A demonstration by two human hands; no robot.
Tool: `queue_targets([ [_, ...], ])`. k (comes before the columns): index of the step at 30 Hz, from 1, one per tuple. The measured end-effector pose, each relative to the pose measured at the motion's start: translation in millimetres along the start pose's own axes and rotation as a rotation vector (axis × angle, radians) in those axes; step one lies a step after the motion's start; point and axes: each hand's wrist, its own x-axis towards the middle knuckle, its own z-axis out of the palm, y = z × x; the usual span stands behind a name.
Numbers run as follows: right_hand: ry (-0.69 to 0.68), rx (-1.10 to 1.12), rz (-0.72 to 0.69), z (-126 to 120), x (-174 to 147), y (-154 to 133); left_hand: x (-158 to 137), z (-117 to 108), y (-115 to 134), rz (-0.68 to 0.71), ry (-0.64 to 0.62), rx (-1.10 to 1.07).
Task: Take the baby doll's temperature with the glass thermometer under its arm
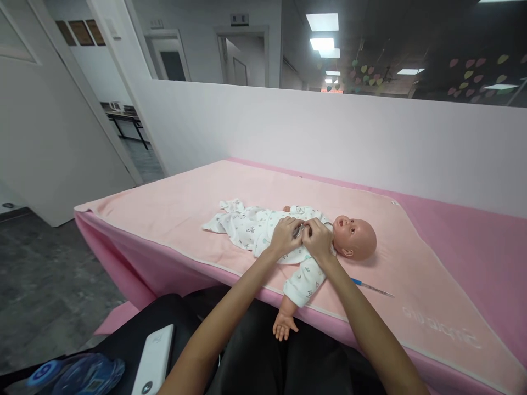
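A doll (294,255) lies on its back directly under the left hand (285,237) and right hand (318,239), beside the near edge of the pink-covered worktop (173,208). Its long axis roughly follows that edge, bald head (357,240) to the right. The right hand is nearer the head, the left nearer the waist. Fingers curl close together at the chest; what they pinch cannot be told. White, small-patterned clothes (304,281) cover the doll; one arm (286,317) overhangs the edge.

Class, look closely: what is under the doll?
A pale pink blanket shows around the doll, with darker pink cloth beneath the blanket. Whatever is directly under the doll's body is hidden.
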Motion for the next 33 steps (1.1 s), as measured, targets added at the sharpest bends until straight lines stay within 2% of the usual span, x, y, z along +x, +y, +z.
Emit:
queue_targets([
  [4,0.003,-0.021,0.018,-0.3,-6.3,1.1,-0.1,-1.9,1.5,-0.036,0.056,-0.124],
  [10,-0.05,-0.128,-0.042,-3.3,-7.1,-3.6,1.7,-2.3,-0.1,-0.14,0.173,-0.293],
  [15,-0.071,-0.148,-0.06,-5.7,-7.1,-5.4,0.6,-0.5,-1.9,-0.146,0.194,-0.249],
  [22,0.063,0.036,-0.21,-3.5,-10.3,-3.2,-1.3,-1.6,-2.4,-0.042,0.19,-0.212],
  [26,0.123,0.056,-0.202,-0.1,-10.6,-2.0,-2.4,-3.0,-1.2,0.036,0.17,-0.198],
  [33,0.159,0.057,-0.179,1.2,-11.4,-1.4,-2.6,-0.4,1.7,0.038,0.197,-0.073],
])
